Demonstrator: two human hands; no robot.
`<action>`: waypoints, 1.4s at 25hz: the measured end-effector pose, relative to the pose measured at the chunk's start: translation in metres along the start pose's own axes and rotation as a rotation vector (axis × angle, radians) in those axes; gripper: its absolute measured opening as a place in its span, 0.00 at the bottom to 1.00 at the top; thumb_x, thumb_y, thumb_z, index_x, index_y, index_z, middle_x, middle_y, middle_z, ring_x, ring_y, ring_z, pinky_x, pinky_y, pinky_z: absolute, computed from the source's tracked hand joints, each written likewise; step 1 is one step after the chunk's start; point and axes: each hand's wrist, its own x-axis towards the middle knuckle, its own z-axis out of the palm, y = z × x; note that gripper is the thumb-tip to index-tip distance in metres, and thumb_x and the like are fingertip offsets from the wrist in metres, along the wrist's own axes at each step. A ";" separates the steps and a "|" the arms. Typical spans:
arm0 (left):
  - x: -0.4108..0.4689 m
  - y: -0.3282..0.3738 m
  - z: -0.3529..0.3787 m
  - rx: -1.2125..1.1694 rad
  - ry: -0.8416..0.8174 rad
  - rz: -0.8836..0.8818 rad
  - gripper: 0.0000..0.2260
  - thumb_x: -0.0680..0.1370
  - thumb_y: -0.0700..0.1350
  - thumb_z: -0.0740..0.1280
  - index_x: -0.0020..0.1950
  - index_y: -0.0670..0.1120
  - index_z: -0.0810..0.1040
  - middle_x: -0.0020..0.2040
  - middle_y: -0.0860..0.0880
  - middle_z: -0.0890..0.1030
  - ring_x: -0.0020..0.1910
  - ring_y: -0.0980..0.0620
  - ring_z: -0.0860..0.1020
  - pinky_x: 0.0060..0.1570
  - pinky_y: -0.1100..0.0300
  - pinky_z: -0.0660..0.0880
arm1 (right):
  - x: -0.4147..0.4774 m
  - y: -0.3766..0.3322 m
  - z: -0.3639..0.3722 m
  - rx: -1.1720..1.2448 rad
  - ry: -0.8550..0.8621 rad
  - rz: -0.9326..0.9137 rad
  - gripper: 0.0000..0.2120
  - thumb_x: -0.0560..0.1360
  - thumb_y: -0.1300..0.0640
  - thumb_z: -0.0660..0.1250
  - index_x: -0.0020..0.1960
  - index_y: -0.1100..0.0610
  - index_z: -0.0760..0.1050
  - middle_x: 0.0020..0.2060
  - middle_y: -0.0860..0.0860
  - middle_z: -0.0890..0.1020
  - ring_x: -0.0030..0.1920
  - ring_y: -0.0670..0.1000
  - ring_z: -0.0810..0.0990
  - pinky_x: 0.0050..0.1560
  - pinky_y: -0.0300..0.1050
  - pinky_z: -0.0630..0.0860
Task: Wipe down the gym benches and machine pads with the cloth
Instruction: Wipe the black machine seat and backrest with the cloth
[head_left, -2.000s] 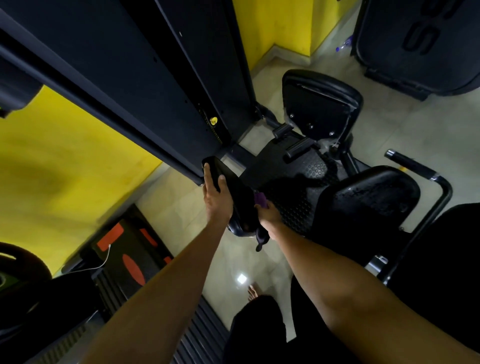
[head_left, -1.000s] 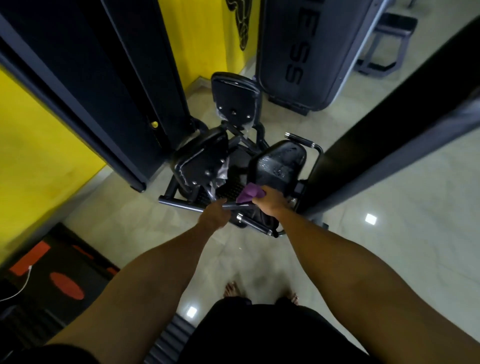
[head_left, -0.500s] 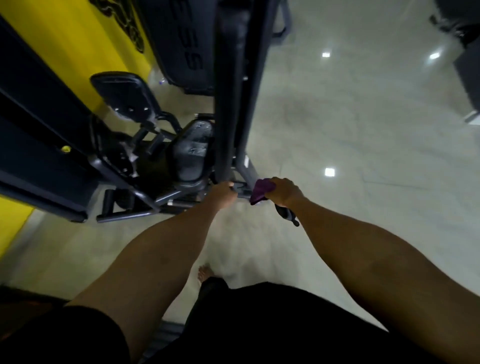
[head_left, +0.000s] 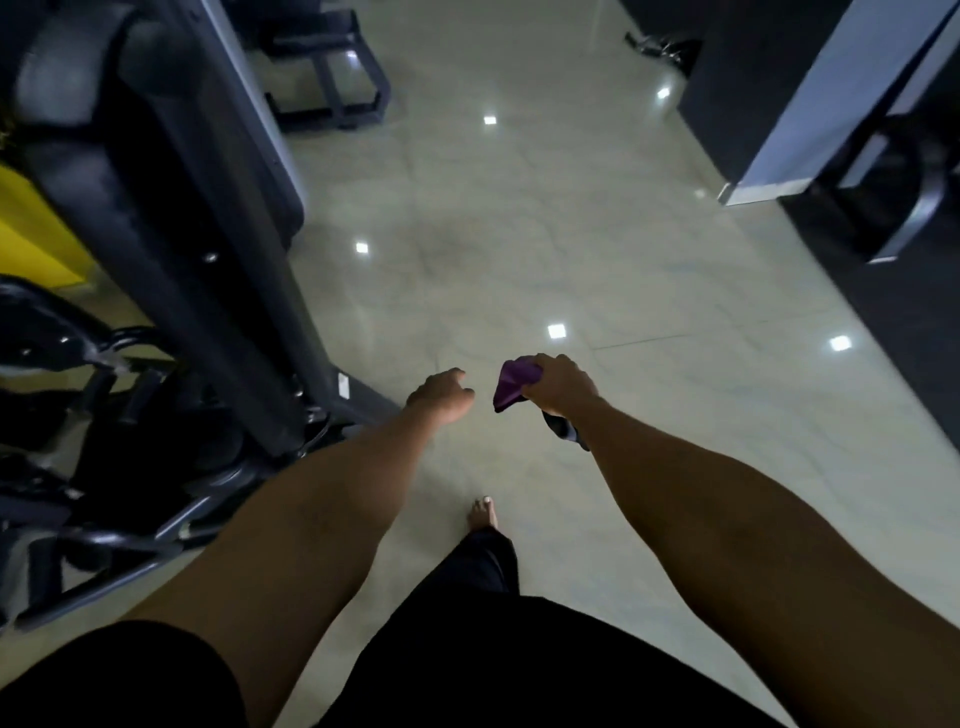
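While the purple cloth (head_left: 511, 388) is bunched in the right hand (head_left: 563, 387), it hangs in the air above the floor, apart from every machine. The right hand's fingers are curled round the cloth's upper part, and a fold of it sticks out to the left of the knuckles. A dark object (head_left: 563, 435) pokes out below the same hand, near the wrist; what it is cannot be told. The left hand (head_left: 441, 391) hovers just beside the cloth without touching it, its fingers loosely curled and holding nothing. Both forearms reach forward over black clothing (head_left: 493, 649) at the bottom of the view, and one bare foot (head_left: 483, 512) stands on the floor between them. The floor (head_left: 571, 234) is pale glossy tile dotted with small bright reflections. On the left stands a dark gym machine (head_left: 171, 208) with a slanting upright and tubular bars near its base, blurred in places; a patch of yellow wall (head_left: 31, 228) shows behind it. A low dark frame (head_left: 332, 78) sits on the floor at the top, and another dark machine (head_left: 831, 104) fills the upper right corner, well apart from the hands
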 end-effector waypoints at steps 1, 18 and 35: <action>0.017 0.013 -0.004 0.009 0.001 0.007 0.25 0.80 0.50 0.60 0.78 0.53 0.65 0.74 0.45 0.71 0.71 0.43 0.72 0.67 0.52 0.71 | 0.014 0.004 -0.010 0.003 0.012 0.011 0.26 0.74 0.50 0.68 0.72 0.44 0.72 0.62 0.54 0.75 0.61 0.60 0.78 0.59 0.51 0.76; 0.277 0.141 -0.149 -0.097 0.088 -0.109 0.26 0.78 0.49 0.61 0.78 0.53 0.65 0.73 0.45 0.73 0.68 0.43 0.74 0.63 0.53 0.71 | 0.333 -0.042 -0.186 -0.064 -0.014 -0.138 0.22 0.73 0.51 0.68 0.67 0.43 0.76 0.54 0.51 0.76 0.54 0.58 0.80 0.49 0.49 0.75; 0.456 0.078 -0.294 -0.427 0.284 -0.554 0.23 0.81 0.50 0.60 0.77 0.52 0.66 0.74 0.44 0.72 0.70 0.43 0.72 0.67 0.52 0.69 | 0.632 -0.271 -0.196 -0.440 -0.312 -0.625 0.25 0.76 0.48 0.67 0.73 0.45 0.72 0.63 0.56 0.74 0.62 0.61 0.77 0.62 0.55 0.76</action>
